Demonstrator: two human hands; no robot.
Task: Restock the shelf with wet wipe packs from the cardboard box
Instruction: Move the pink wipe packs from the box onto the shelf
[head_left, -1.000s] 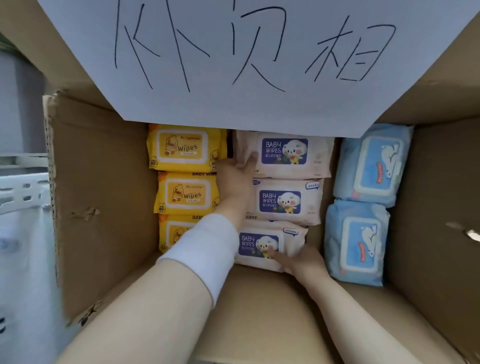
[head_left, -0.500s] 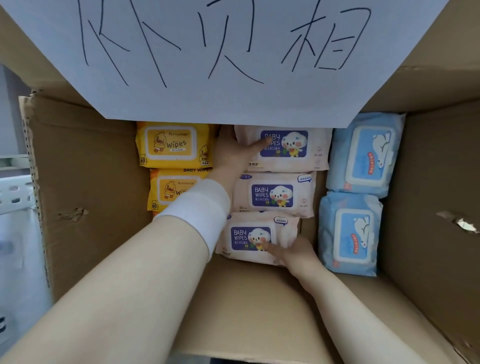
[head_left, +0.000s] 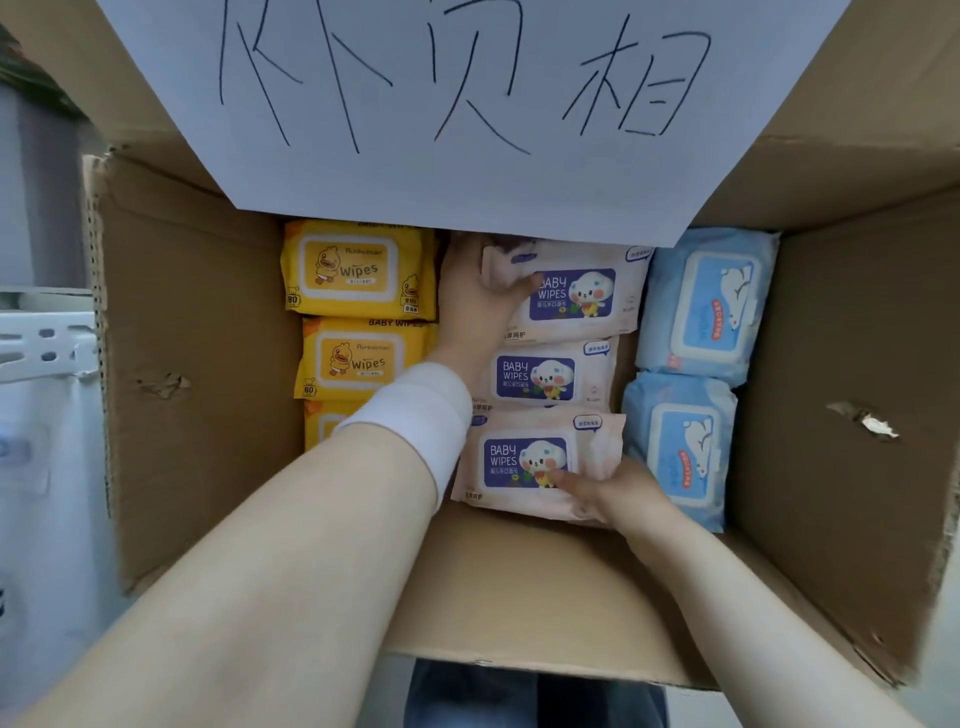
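Note:
An open cardboard box holds three columns of wet wipe packs: yellow packs on the left, pink "Baby Wipes" packs in the middle, blue packs on the right. My left hand grips the left end of the far pink pack, thumb on its top face. My right hand holds the right end of the near pink pack, thumb across its front. The far pack's left end is lifted slightly.
A white paper sheet with handwritten characters hangs over the box's far flap and hides the back row. A white metal shelf rail shows at the left edge. A torn hole marks the right box wall.
My left hand has closed round the far pink pack's end and raised it a little. My right hand has taken a firmer hold on the near pink pack.

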